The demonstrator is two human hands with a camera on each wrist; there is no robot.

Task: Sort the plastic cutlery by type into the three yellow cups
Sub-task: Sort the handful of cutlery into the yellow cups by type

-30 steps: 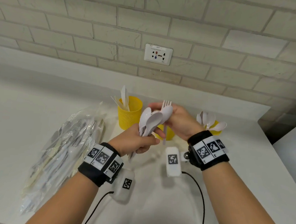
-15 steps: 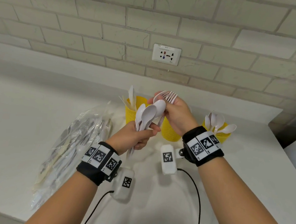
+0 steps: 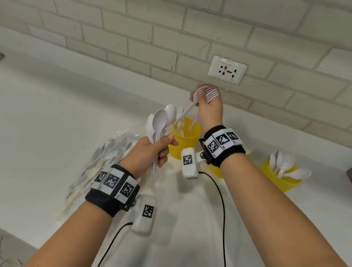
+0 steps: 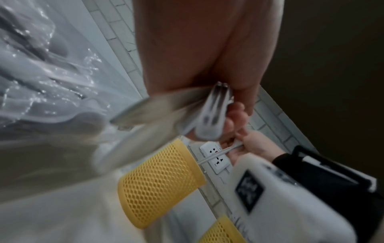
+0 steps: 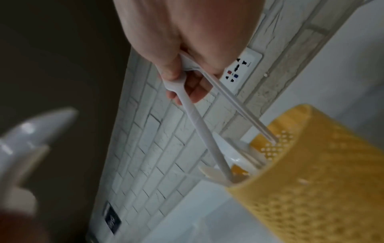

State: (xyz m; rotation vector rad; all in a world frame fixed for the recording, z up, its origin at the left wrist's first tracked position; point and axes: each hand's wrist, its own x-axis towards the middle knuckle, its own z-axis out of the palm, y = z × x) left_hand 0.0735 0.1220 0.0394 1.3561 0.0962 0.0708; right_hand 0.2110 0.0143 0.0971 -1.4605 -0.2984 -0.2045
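Observation:
My left hand (image 3: 151, 150) grips a bunch of white plastic spoons (image 3: 161, 122) by their handles, bowls up, just left of the left yellow mesh cup (image 3: 184, 139). Above that cup my right hand (image 3: 209, 109) pinches two white forks (image 3: 207, 94), tines up. Their handles slant down to the cup's mouth (image 5: 311, 172), which holds other white cutlery. My right wrist hides most of the middle yellow cup (image 3: 216, 170). The right yellow cup (image 3: 280, 179) holds several spoons (image 3: 284, 164). In the left wrist view the spoon handles (image 4: 214, 113) sit between my fingers.
A clear plastic bag (image 3: 104, 161) with more cutlery lies on the white counter (image 3: 36, 123) to the left of my left hand. A brick wall with a socket plate (image 3: 227, 69) stands right behind the cups. Cables trail from both wrist cameras across the counter.
My right hand has drawn the forks away from the spoon bunch, up and back over the left cup, so their handle ends now reach its mouth. The left hand still holds the spoons.

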